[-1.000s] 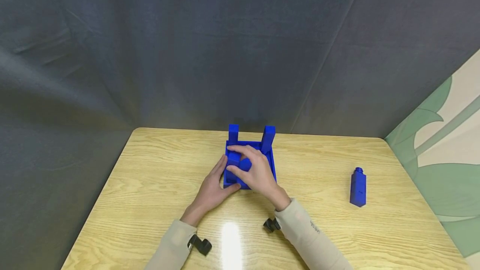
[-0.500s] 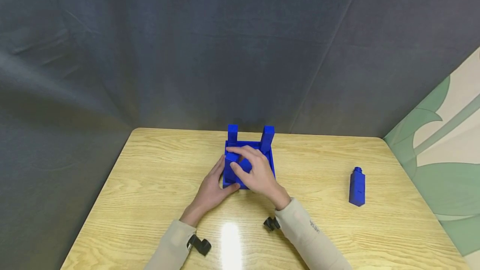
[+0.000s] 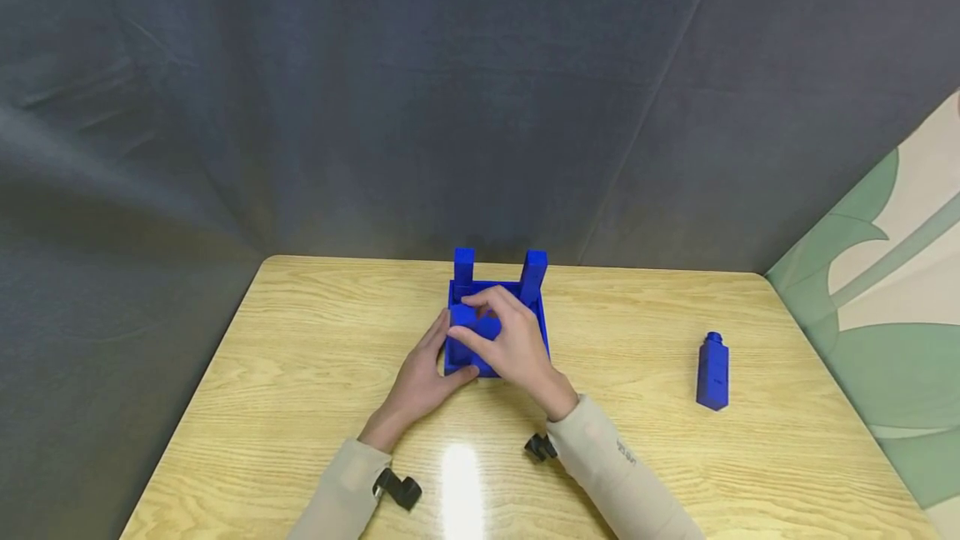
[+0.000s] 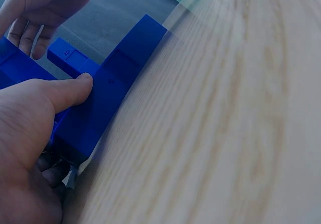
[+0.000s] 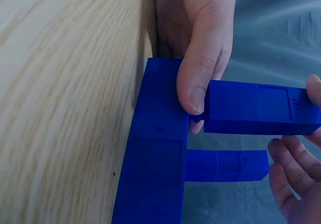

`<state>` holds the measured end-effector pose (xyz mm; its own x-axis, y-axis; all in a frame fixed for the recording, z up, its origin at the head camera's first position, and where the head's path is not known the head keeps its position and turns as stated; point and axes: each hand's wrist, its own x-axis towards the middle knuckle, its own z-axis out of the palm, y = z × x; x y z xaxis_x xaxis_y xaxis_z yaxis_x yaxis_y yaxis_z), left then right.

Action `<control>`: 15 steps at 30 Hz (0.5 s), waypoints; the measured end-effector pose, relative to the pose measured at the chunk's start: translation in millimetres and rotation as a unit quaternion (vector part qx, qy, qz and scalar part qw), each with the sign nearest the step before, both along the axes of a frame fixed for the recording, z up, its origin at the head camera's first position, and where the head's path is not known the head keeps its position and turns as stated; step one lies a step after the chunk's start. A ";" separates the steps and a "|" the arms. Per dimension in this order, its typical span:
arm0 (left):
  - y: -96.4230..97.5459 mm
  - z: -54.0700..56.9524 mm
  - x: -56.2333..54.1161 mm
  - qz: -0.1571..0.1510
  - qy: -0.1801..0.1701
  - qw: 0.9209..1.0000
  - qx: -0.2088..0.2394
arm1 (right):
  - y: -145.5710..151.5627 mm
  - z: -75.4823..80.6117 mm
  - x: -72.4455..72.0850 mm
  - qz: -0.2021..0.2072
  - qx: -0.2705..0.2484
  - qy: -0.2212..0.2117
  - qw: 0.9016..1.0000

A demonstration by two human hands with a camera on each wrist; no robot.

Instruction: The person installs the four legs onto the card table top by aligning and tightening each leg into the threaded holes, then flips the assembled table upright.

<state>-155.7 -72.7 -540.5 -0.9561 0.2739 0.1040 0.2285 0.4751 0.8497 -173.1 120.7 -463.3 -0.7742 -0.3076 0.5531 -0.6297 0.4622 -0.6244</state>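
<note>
A small blue square tabletop (image 3: pixel 545 338) lies with its legs pointing up. My left hand (image 3: pixel 422 386) grips its near left corner, thumb on the front side and fingers along the left. At that corner a blue table leg (image 5: pixel 235 107) stands upright, marked with a number. My right hand (image 3: pixel 517 348) pinches the leg near its upper end between thumb and fingers. A bit of narrow neck (image 5: pixel 197 118) shows between leg and tabletop, beside my left thumb. Two more legs rise at the back, a left leg (image 3: pixel 464 265) and a right leg (image 3: pixel 533 273).
A loose blue leg (image 3: pixel 712 373) with a threaded neck lies off to the right on the wooden table (image 3: pixel 300 340). A dark curtain (image 3: pixel 450 107) hangs behind the table, and a leaf-patterned panel (image 3: pixel 900 340) stands at the right.
My right thumb and fingers have shifted around the leg's top, from a spread hold to a closer pinch. The leg's top has turned slightly. My left hand stays on the tabletop.
</note>
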 end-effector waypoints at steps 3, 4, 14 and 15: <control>0.1 0.4 -0.5 -0.001 0.003 1.000 0.002 | 0.4 -0.6 0.4 0.007 0.002 0.008 1.000; 0.2 0.5 -0.6 -0.001 0.004 1.000 0.002 | 0.7 -1.0 0.5 0.008 0.002 0.007 1.000; 0.4 0.2 -0.8 0.002 0.012 1.000 0.006 | -0.4 1.7 2.3 -0.008 -0.019 -0.023 1.000; 0.5 0.4 -0.8 0.002 0.013 1.000 0.006 | -0.6 1.8 2.1 -0.005 -0.022 -0.020 1.000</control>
<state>-156.5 -72.2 -540.2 -0.9542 0.2687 0.1317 0.2482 0.4651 0.8498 -171.0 120.1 -461.5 -0.7994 -0.2759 0.5338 -0.5987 0.4402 -0.6691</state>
